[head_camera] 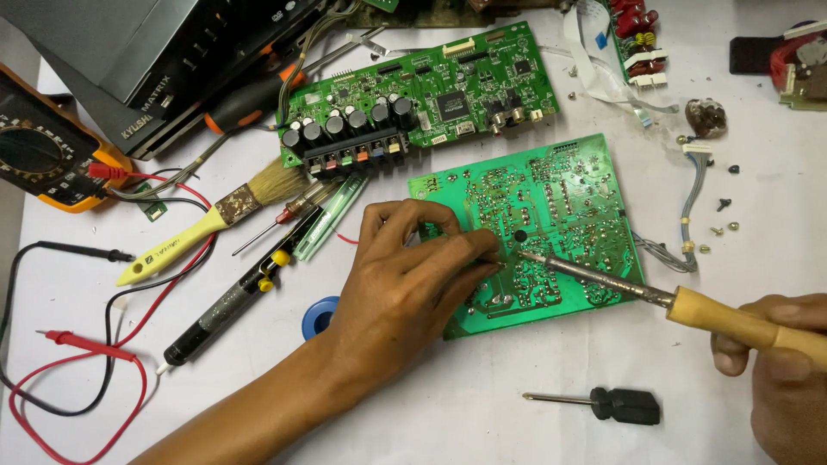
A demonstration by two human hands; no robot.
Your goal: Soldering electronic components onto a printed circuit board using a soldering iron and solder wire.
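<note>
Under left hand [405, 275] fingertips pressed flat: green circuit board [551, 215], thin, stiff, fragile, best held by its edges; right hand [780, 362] fist-grips soldering iron [655, 297]

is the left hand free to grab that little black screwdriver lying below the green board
Probably yes. The left hand only rests its fingertips on the green board, holding nothing, and bare white table lies between it and the black screwdriver. The right hand holds the soldering iron.

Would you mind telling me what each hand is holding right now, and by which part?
The right hand grips a soldering iron by its wooden handle. The left hand holds nothing clearly; its fingertips press on the green circuit board.
</note>
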